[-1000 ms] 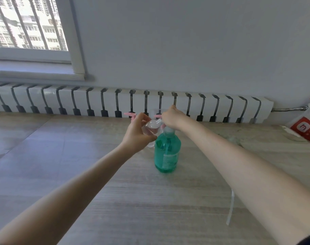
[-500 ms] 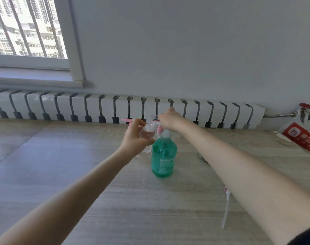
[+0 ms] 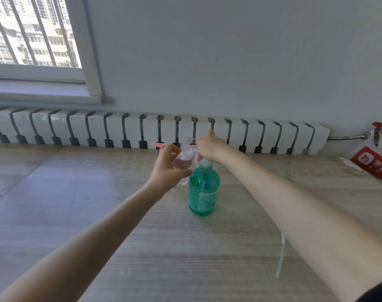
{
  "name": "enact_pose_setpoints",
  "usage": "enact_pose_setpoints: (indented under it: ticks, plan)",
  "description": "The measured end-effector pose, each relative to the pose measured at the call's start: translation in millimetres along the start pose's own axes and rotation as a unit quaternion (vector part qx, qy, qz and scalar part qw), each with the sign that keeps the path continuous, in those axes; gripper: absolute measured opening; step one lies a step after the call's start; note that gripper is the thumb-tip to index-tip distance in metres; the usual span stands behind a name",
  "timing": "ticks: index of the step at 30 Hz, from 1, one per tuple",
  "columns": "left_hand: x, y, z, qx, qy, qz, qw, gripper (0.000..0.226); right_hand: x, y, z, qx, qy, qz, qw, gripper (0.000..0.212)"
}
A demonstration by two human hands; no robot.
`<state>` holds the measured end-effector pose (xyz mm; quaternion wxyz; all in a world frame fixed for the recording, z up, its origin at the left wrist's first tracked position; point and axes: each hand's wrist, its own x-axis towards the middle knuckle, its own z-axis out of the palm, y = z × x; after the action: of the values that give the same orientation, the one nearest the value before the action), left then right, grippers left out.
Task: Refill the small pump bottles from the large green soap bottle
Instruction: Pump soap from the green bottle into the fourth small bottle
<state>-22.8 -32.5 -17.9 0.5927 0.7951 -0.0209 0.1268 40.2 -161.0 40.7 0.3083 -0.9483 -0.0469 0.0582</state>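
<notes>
1 lg green btl; 1 L hand; 1 R hand; 1 radiator; small btls: count unclear.

green bottle pump head hidden under right hand, whose fingers are out of sight | clear bottle half covered by left hand | green bottle label unreadable | bag cut by right edge | tube top behind right forearm

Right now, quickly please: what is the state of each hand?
Left hand: holding the small clear bottle, tilted by the green soap bottle.
Right hand: over the green soap bottle's top; its grip cannot be told.
</notes>
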Motion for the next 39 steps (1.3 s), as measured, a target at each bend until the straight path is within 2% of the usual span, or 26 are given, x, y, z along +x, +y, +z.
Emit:
enact_pose_setpoints:
  ticks: [5,21,29,35,39]
  plan:
    - [-0.2,-5.5,-0.6,-0.003,-0.004,-0.004,1.0,0.046,-1.2,0.4,9.3,0.024,-0.039,0.013,0.999,0.061]
    - [-6.7,-0.2,-1.0,-0.032,0.002,-0.028,0.999,0.043,-8.8,-5.0,-4.0,0.059,0.001,-0.003,0.998,0.057]
    - [-8.0,2.5,0.3,-0.029,0.0,-0.027,0.999,0.044,-5.6,-4.1,-2.0,0.055,-0.006,-0.005,0.998,0.057]
    - [-9.1,3.4,1.3,-0.027,-0.004,-0.029,0.999,0.043,-1.4,-3.4,0.5,0.046,0.007,-0.01,0.999,0.049]
    - [-9.7,0.9,0.9,-0.032,-0.006,-0.034,0.999,0.044,0.2,-0.7,5.8,0.06,-0.025,-0.005,0.998,0.054]
